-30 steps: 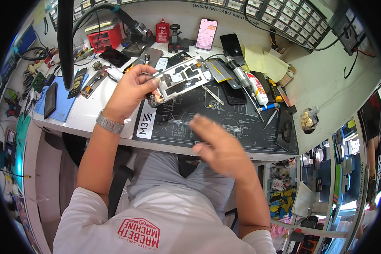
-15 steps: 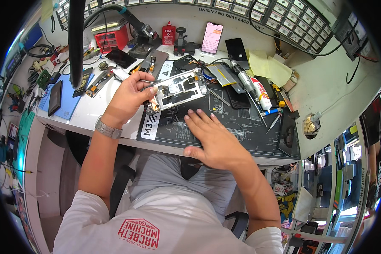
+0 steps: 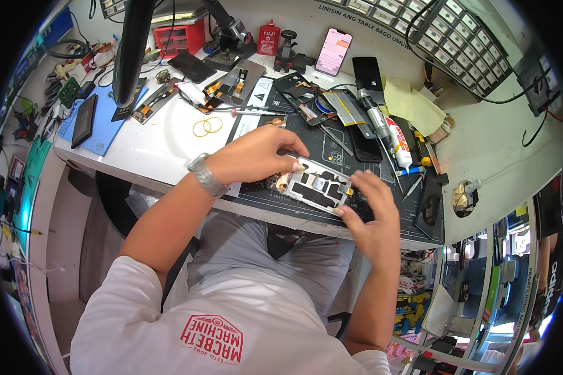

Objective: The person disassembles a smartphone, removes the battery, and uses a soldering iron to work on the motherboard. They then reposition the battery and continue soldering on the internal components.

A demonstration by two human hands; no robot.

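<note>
Steadying the frame (image 3: 319,185) at the mat's (image 3: 408,219) near side calls for even edge pressure, left hand (image 3: 259,152) pinching its left end, right hand (image 3: 376,219), fingers spread wider, gripping its right end.

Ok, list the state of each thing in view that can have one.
Left hand, gripping the phone frame
Right hand, at the frame's right end
Phone frame, in both hands, cutouts facing up
Pink-screened phone, propped up, screen lit
Red bottle, standing upright
White-and-red tube, lying down
Wristwatch, worn on left wrist
</note>
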